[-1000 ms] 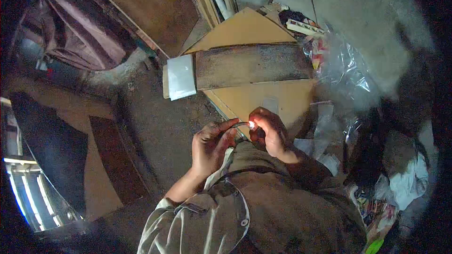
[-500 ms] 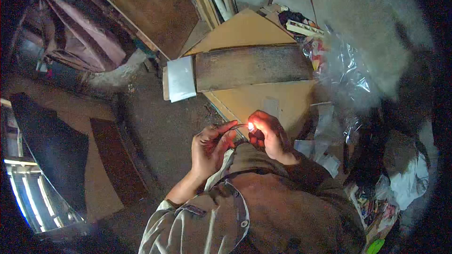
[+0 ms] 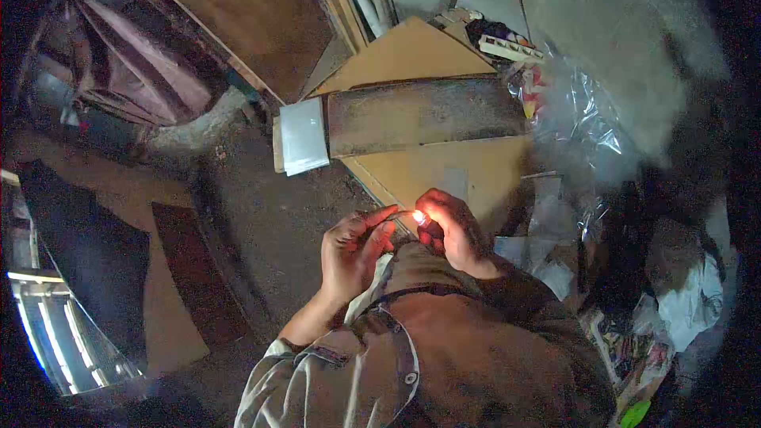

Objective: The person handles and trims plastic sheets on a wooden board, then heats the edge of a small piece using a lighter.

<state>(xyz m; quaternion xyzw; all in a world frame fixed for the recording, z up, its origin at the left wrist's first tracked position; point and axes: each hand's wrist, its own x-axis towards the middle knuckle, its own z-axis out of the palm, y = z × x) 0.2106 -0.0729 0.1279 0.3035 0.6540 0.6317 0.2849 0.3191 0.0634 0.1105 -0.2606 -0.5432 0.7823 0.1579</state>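
My right hand (image 3: 460, 238) is closed around what looks like a small lighter, mostly hidden by the fingers. A bright flame (image 3: 418, 216) glows at its top and casts red light on both hands. Opposite it, my left hand (image 3: 349, 252) pinches a thin dark strip (image 3: 402, 212) between thumb and fingertips. The strip's far end meets the glow; its exact kind is too small to make out. Both hands are close together in front of my waist, above the tan board.
A dark, worn plank (image 3: 428, 115) lies across a tan board (image 3: 412, 40). White sheets (image 3: 304, 136) rest at its left end. Clear plastic wrap (image 3: 590, 119) and bags are heaped on the right. Dark panels (image 3: 87, 246) lie at left, below a draped cloth (image 3: 143, 55).
The hands hold nearly the same pose. The glow has shifted very slightly left and down, towards my left fingertips.
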